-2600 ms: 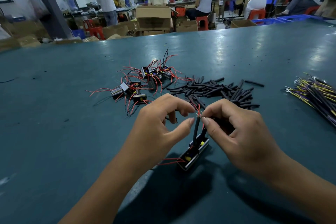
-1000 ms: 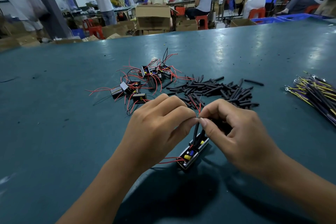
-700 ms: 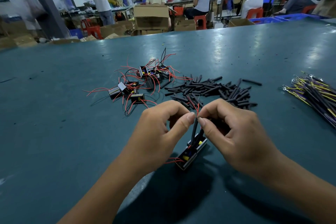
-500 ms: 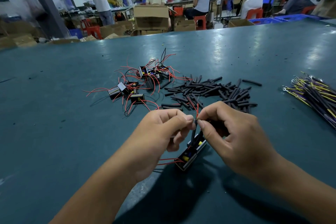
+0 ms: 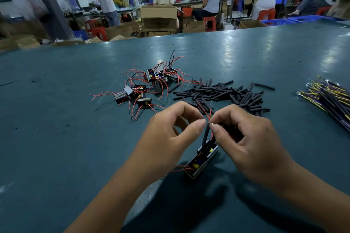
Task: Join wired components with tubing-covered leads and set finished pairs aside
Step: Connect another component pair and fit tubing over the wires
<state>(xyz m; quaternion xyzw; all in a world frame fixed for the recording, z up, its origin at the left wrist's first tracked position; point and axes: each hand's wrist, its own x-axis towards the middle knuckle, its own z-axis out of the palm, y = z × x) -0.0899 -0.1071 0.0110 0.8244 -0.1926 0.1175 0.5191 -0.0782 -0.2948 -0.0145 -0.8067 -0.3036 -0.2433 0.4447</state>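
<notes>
two hands are meeting over the desk [image 5: 56, 138] near its near edge: the left hand [image 5: 166, 138] and right hand [image 5: 246, 138] are each pinching the red leads [image 5: 208, 114] above a black tubing piece [image 5: 205, 136], grips clamped. two joined components [image 5: 201, 161] are hanging below, touching the desk. loose tubing [image 5: 223, 93] and wired components [image 5: 151, 85] are lying mid-desk.

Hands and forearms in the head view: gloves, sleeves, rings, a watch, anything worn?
Nothing worn that shows. The left hand and the right hand are bare, no gloves and no rings in view. Both forearms are bare down to the frame edge: no sleeves, watch or wristband. Fingernails are short and unpainted.
</notes>
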